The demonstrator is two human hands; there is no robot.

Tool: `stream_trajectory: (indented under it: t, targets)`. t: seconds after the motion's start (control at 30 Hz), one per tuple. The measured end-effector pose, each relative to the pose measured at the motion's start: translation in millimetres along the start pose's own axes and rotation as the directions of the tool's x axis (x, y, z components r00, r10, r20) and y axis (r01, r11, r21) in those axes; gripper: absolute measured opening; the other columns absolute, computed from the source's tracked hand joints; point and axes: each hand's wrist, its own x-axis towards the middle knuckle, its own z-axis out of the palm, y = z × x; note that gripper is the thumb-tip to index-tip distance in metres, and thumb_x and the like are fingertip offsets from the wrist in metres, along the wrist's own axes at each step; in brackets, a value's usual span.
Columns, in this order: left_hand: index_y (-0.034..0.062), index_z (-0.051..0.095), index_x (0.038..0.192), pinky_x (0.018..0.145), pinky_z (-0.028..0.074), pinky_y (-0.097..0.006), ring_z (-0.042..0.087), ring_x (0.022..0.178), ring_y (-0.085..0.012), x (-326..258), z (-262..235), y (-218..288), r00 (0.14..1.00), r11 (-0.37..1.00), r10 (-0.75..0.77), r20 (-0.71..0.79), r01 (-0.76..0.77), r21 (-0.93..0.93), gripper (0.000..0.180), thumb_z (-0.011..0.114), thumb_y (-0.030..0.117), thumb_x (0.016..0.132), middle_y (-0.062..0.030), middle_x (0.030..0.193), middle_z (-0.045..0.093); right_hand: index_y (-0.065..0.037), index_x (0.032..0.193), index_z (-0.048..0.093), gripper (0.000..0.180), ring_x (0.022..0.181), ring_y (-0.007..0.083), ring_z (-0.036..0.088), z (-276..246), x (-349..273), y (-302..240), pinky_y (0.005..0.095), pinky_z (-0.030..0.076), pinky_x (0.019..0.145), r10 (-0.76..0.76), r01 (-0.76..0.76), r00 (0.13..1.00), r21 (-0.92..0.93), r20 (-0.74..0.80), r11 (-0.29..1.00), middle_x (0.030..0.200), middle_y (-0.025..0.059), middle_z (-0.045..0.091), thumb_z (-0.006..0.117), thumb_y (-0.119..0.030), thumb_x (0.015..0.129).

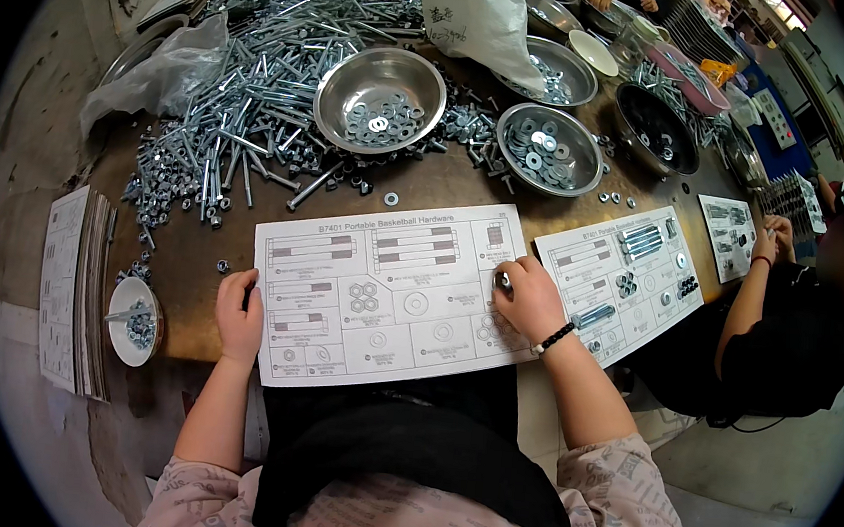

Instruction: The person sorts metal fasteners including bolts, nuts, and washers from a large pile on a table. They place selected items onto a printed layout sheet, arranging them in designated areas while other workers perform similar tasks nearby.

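Note:
A white printed card (pixel 405 347) with outlines of bolts, nuts and washers lies before me at the table's near edge. My left hand (pixel 238 316) is closed at its left edge, thumb against the card. Over the card's right side, my right hand (pixel 533 301) pinches a small metal fastener (pixel 504 282); its exact kind is partly hidden by the fingers. Beyond the card stand a steel bowl of washers (pixel 384 57) and a second steel bowl of washers (pixel 589 186). A loose washer (pixel 391 200) lies between the card and the bowls.
A heap of bolts (pixel 256 98) covers the far left. A small white dish (pixel 117 337) and stacked cards (pixel 89 285) stand left. To the right lies another card (pixel 553 255) bearing fasteners, near a black bowl (pixel 625 141). A co-worker's hand (pixel 770 239) is farther right.

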Motion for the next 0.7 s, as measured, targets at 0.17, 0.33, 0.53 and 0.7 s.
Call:
stream_trajectory:
  t: [0.17,0.33,0.53,0.7]
  targets:
    - [-0.0025,0.057,0.097,0.078,0.044,-0.032,0.054,0.087,-0.0259,0.5,-0.1,0.9,1.000,1.000,0.003,-0.001,-0.003,0.008,0.021,0.052,-0.001,0.077,-0.0137,0.094,0.056,-0.007,0.093,0.059,0.025,0.082,0.0303,0.056,-7.6,3.6,-2.1,0.0363,0.048,0.072,0.039,-0.043,0.996,0.042,0.081,0.998,0.091,0.0133,0.055,0.065,-0.012,0.070]
    - [-0.0025,0.057,0.097,0.077,0.044,-0.032,0.054,0.087,-0.0254,-2.0,0.1,-0.7,0.999,0.999,-0.038,-0.006,0.037,-0.014,0.022,0.052,-0.002,0.076,-0.0135,0.094,0.056,-0.005,0.099,0.058,0.028,0.084,0.0304,0.056,-25.1,23.9,-9.1,0.0369,0.047,0.074,0.072,-0.087,0.990,0.119,0.123,0.989,0.095,0.0135,0.055,0.064,-0.015,0.073]
    - [-0.0027,0.057,0.097,0.076,0.044,-0.032,0.055,0.087,-0.0262,-0.9,-0.7,1.2,0.999,0.999,-0.050,0.003,0.050,-0.020,0.023,0.052,-0.002,0.075,-0.0142,0.094,0.056,-0.004,0.105,0.055,0.032,0.091,0.0330,0.055,-10.0,94.7,-9.4,0.0375,0.046,0.078,-0.019,0.033,0.996,0.157,-0.089,0.987,0.105,0.0154,0.054,0.062,-0.015,0.077]
    - [-0.0028,0.057,0.096,0.076,0.044,-0.033,0.055,0.086,-0.0274,1.2,0.0,2.2,1.000,0.999,-0.029,0.006,0.029,-0.015,0.023,0.052,-0.003,0.074,-0.0151,0.094,0.056,-0.002,0.099,0.051,0.021,0.090,0.0366,0.056,22.5,154.4,-16.0,0.0430,0.048,0.076,0.083,-0.083,0.997,-0.143,-0.004,0.986,0.106,0.0207,0.048,0.052,-0.016,0.083]
